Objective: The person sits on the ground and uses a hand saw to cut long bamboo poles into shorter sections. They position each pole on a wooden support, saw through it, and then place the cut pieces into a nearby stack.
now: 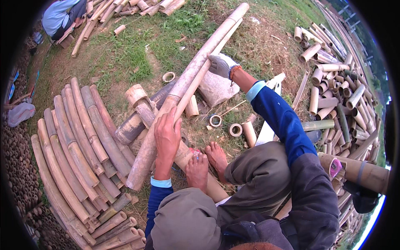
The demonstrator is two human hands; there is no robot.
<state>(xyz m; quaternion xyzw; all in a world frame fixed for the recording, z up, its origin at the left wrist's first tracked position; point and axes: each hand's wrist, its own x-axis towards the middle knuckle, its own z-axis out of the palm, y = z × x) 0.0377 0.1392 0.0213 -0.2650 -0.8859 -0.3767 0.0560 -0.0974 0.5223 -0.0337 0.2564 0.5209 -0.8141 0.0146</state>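
A long bamboo pole (193, 71) slants from the lower left up to the far right, with a thinner bamboo length (198, 81) along its right side. My bare left hand (167, 132) is closed over the near part of the bamboo, fingers together. Farther up, my right hand (223, 66), in a white glove, grips the thinner length from the right side. Beneath the pole are a thick bamboo section (144, 113) and a dark pipe-like bamboo piece (130, 128). My bare feet (197, 171) rest near another bamboo length (214, 189) below my left hand.
Rows of cut bamboo poles (77, 146) lie at the left, and a large heap of short pieces (333, 87) at the right. A pale sack (216, 88), a tape roll (215, 120) and bamboo rings (235, 130) lie ahead. Another person (60, 18) is at the far left.
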